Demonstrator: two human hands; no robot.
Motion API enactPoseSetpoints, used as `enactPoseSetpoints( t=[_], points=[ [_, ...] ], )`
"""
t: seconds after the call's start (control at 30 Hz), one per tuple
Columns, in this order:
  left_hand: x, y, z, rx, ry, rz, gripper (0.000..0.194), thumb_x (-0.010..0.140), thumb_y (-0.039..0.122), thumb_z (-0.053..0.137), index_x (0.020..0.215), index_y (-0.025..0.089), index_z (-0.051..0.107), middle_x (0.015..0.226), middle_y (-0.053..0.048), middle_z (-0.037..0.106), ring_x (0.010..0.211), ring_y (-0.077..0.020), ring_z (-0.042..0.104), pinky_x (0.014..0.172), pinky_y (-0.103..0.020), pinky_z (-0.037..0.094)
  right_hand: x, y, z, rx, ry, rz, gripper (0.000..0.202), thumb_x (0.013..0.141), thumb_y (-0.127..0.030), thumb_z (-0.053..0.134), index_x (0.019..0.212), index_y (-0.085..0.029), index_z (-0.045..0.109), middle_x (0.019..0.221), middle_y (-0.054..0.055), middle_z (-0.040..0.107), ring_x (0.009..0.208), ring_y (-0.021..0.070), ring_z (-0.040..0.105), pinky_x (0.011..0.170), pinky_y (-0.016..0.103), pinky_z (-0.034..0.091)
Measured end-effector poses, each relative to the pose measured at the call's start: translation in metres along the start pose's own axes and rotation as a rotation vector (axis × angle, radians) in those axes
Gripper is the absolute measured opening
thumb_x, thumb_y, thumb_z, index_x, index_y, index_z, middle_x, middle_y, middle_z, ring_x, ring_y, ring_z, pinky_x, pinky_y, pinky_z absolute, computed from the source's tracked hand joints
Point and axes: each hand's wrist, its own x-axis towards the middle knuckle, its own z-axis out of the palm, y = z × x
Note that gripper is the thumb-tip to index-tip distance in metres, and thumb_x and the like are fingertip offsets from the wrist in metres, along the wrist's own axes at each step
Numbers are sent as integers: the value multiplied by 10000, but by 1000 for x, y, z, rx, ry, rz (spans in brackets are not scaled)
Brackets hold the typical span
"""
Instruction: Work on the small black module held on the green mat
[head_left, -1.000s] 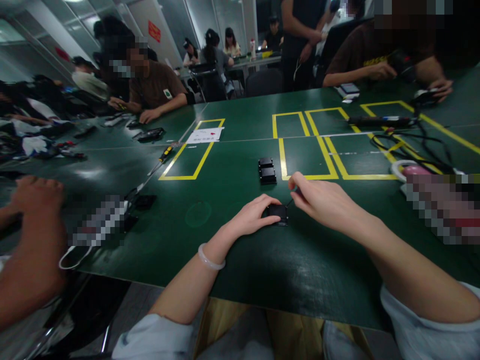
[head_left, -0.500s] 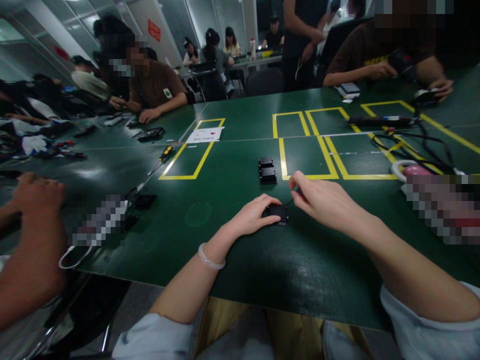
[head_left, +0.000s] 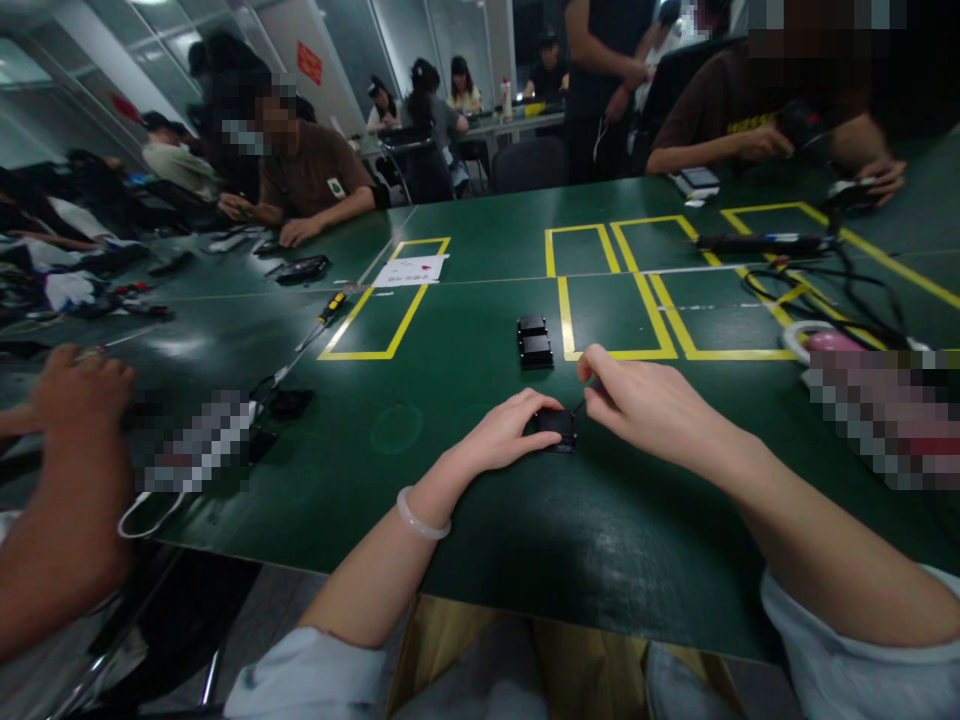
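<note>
On the green table lies a small flat black rectangular part (head_left: 558, 426), with tiny bright spots along its edge. My left hand (head_left: 514, 428) grips it from the left, thumb on top and fingers over its far side. From the right, my right hand (head_left: 630, 395) is closed around a thin dark rod-like tool (head_left: 579, 406); its tip meets the part's upper right corner. Most of that tool is hidden in my fingers, so its kind is unclear. Just beyond, two similar black parts (head_left: 535, 342) sit together on the table, apart from both hands.
Yellow tape outlines (head_left: 619, 353) mark the green table (head_left: 465, 510). A yellow-black screwdriver (head_left: 331, 307) and a paper sheet (head_left: 411, 270) lie left of centre. Black cables (head_left: 855, 310) and a pink object (head_left: 836, 342) are at right. A neighbour's arm (head_left: 75, 470) rests at left; other people sit opposite.
My hands, the black part and the tool look almost still. The neighbour's hand at left has shifted slightly.
</note>
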Motion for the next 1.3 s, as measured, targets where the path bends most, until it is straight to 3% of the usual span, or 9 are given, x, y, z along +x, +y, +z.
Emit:
enactPoseSetpoints(
  t=[0.17,0.4,0.63,0.9,1.1,1.3],
  points=[
    [0,1,-1,-12,-8,-4,346,920,395,580,1220,226,550,1134,-68,577,1065,-237,567,931,-366,447,1,1,1,-47,-23,12,217,965,-362,342,970,-202,489,738,38,653,614,189,583,519,267,252],
    [-1,2,-2,-23,-9,-11,336,920,401,573,1207,226,561,1144,-72,579,1079,-244,566,940,-374,446,0,5,5,-14,18,-28,178,940,-286,357,1048,-192,462,758,31,643,602,172,572,513,255,267],
    [0,1,-1,-14,-6,0,347,921,389,576,1227,228,546,1135,-69,578,1071,-237,567,934,-366,447,1,1,1,-61,-31,-1,223,966,-380,356,961,-203,492,713,31,643,593,180,571,508,264,232],
    [0,0,-1,-12,-11,-11,342,920,405,570,1212,226,555,1142,-72,581,1073,-243,568,937,-377,449,-1,4,5,-21,4,-45,169,948,-290,360,1043,-189,457,825,51,659,648,184,596,515,263,272],
    [0,0,-1,-15,-8,-3,342,920,389,579,1222,231,552,1140,-68,581,1066,-237,571,938,-363,447,1,0,1,-84,-30,5,232,971,-380,350,977,-198,494,726,41,655,618,200,596,511,275,245],
    [-1,0,-1,-10,-5,3,330,922,384,578,1211,227,550,1142,-62,577,1070,-229,568,933,-353,445,1,2,4,-65,-1,-24,195,955,-285,337,1057,-184,469,780,42,664,632,190,606,520,270,263]
  ],
)
